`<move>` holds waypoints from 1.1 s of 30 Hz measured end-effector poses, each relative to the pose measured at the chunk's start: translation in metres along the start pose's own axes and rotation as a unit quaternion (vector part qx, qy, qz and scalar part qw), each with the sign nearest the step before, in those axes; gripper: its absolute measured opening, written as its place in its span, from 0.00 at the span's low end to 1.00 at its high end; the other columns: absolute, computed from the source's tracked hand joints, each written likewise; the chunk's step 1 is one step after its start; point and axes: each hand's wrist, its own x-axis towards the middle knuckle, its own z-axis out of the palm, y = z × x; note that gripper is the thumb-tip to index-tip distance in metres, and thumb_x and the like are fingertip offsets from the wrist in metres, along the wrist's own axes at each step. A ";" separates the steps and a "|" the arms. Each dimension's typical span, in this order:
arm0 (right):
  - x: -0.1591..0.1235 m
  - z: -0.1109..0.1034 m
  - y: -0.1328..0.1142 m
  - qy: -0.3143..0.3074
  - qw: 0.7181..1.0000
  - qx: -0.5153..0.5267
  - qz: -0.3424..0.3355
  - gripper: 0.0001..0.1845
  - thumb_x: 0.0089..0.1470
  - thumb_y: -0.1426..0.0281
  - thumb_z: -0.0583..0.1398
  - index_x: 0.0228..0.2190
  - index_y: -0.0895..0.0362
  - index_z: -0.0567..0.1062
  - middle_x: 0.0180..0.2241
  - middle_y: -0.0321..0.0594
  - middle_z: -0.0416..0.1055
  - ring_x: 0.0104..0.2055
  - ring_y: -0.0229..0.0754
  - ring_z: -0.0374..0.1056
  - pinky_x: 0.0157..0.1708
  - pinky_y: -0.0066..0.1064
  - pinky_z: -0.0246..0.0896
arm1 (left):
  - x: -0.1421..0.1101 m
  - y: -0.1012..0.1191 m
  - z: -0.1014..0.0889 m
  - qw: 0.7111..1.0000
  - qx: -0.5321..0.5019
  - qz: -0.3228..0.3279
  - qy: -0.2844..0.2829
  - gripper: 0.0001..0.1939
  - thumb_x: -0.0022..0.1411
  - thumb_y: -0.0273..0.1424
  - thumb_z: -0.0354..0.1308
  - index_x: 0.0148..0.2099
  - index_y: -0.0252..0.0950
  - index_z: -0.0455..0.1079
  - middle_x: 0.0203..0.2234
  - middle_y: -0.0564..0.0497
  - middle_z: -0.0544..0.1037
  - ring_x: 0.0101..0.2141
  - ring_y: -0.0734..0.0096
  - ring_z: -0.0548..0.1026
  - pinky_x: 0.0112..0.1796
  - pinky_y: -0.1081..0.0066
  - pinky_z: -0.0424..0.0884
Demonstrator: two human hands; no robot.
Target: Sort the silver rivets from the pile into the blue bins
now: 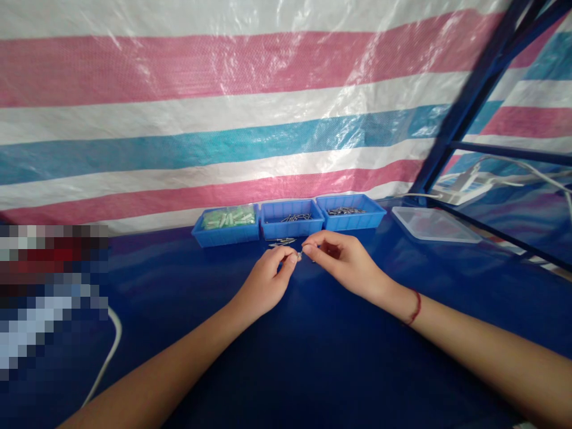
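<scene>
My left hand (272, 275) is closed in a pinch, its fingertips around a tiny pale, shiny piece (300, 255) too small to name. Facing it, my right hand (342, 260) pinches at the other side of that spot; what its fingers hold is mostly hidden. The fingertips of both hands nearly meet. Just behind them, several thin metal pieces (282, 242) with pointed ends lie on the blue table (286, 369). Beyond these stand three blue bins: a left bin (226, 236) with pale green pieces, a middle bin (292, 229) and a right bin (357, 221) with slim metal parts.
A translucent plastic lid (435, 225) lies right of the bins. Behind it are a white power strip (465, 189) with cables and a blue metal frame (465, 113). A striped plastic sheet (223, 71) hangs at the back. A white cable (115, 333) runs along the left.
</scene>
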 end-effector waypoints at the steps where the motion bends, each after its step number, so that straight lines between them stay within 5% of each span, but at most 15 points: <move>1: 0.000 0.000 0.000 0.003 1.000 -0.002 -0.001 0.12 0.53 0.62 0.59 0.30 0.58 0.74 0.28 0.39 0.73 0.28 0.37 0.66 0.28 0.29 0.61 | 0.000 0.001 0.000 1.000 -0.008 -0.002 0.001 0.12 0.66 0.35 0.45 0.39 0.36 0.69 0.34 0.49 0.76 0.37 0.66 0.72 0.41 0.66 0.67; 8: -0.002 0.000 0.000 -0.003 1.000 -0.001 -0.017 0.11 0.53 0.62 0.59 0.31 0.57 0.74 0.30 0.39 0.74 0.30 0.38 0.68 0.30 0.29 0.63 | -0.002 0.009 -0.003 0.999 -0.045 0.006 0.014 0.09 0.62 0.35 0.52 0.40 0.38 0.70 0.35 0.53 0.77 0.36 0.69 0.73 0.38 0.70 0.66; 14: -0.001 -0.004 0.002 -0.003 0.995 -0.085 -0.055 0.09 0.55 0.64 0.57 0.31 0.57 0.74 0.31 0.39 0.73 0.27 0.36 0.66 0.25 0.27 0.60 | -0.004 0.011 -0.004 0.994 -0.052 -0.005 0.093 0.08 0.61 0.35 0.54 0.40 0.38 0.69 0.35 0.52 0.77 0.36 0.69 0.73 0.37 0.70 0.66; 21: 0.002 -0.007 -0.001 -0.128 0.988 -0.079 -0.036 0.12 0.56 0.64 0.55 0.28 0.57 0.73 0.26 0.37 0.72 0.25 0.36 0.64 0.25 0.26 0.59 | -0.004 0.008 -0.003 0.993 -0.082 -0.016 0.080 0.09 0.62 0.37 0.52 0.39 0.37 0.67 0.33 0.52 0.76 0.35 0.70 0.72 0.36 0.70 0.66; 24: 0.012 -0.026 -0.001 -0.056 0.981 -0.170 -0.072 0.13 0.56 0.65 0.53 0.25 0.57 0.72 0.26 0.38 0.72 0.27 0.37 0.65 0.27 0.27 0.59 | -0.003 0.004 0.000 0.990 -0.108 -0.041 0.076 0.11 0.63 0.38 0.50 0.43 0.38 0.66 0.34 0.51 0.75 0.36 0.69 0.73 0.37 0.70 0.67; 28: 0.031 -0.066 0.013 0.113 0.900 -0.413 -0.081 0.12 0.53 0.68 0.53 0.23 0.57 0.72 0.22 0.39 0.70 0.23 0.38 0.64 0.26 0.29 0.53 | -0.002 0.001 0.002 0.991 -0.114 -0.048 0.059 0.12 0.63 0.39 0.49 0.45 0.39 0.66 0.32 0.52 0.75 0.35 0.69 0.73 0.37 0.69 0.68; 33: 0.042 -0.097 0.034 0.151 0.806 -0.572 -0.004 0.11 0.51 0.68 0.53 0.22 0.58 0.71 0.24 0.43 0.73 0.25 0.43 0.66 0.24 0.30 0.47 | -0.001 0.003 0.001 0.991 -0.113 -0.051 0.043 0.11 0.62 0.36 0.50 0.45 0.39 0.66 0.31 0.52 0.75 0.35 0.69 0.74 0.36 0.69 0.68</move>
